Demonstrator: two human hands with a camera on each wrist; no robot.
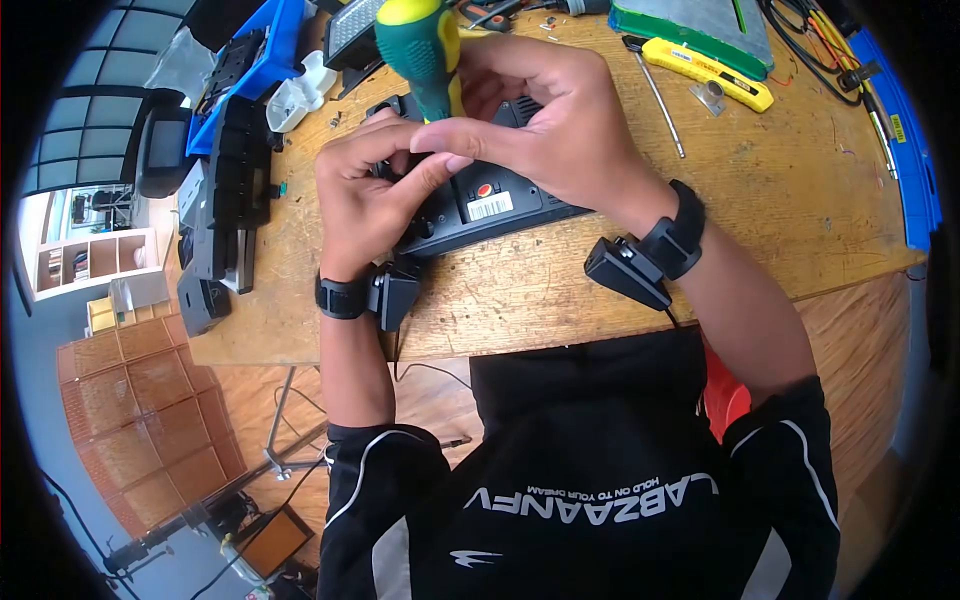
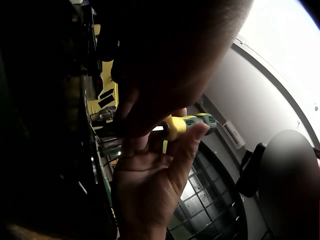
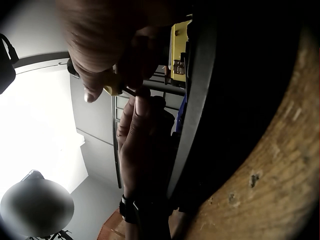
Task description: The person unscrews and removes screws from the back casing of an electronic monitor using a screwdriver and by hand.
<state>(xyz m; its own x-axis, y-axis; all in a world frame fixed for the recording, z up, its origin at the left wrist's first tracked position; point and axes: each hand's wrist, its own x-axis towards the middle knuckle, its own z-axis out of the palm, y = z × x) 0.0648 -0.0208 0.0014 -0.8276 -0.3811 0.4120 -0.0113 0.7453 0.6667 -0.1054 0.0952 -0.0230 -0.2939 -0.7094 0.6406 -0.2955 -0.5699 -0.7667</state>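
A screwdriver (image 1: pixel 412 55) with a thick green and yellow handle stands nearly upright over a black device casing (image 1: pixel 455 232). My right hand (image 1: pixel 565 125) grips its handle low down, with the thumb across the front. Lower, by the shaft, my left hand (image 1: pixel 365 205) pinches with thumb and index finger, as the right wrist view also shows. The screwdriver's tip is hidden behind my fingers. A white barcode label (image 1: pixel 489 207) and a round red sticker (image 1: pixel 485 190) lie on the casing. In the left wrist view the screwdriver handle (image 2: pixel 192 125) points away from the casing.
Right of the casing lie a thin metal rod (image 1: pixel 662 105) and a yellow utility knife (image 1: pixel 710 72). A blue bin (image 1: pixel 262 50), a clear plastic case (image 1: pixel 303 92) and black equipment (image 1: pixel 240 165) stand on the left. The wooden table (image 1: pixel 520 295) ends just before my body.
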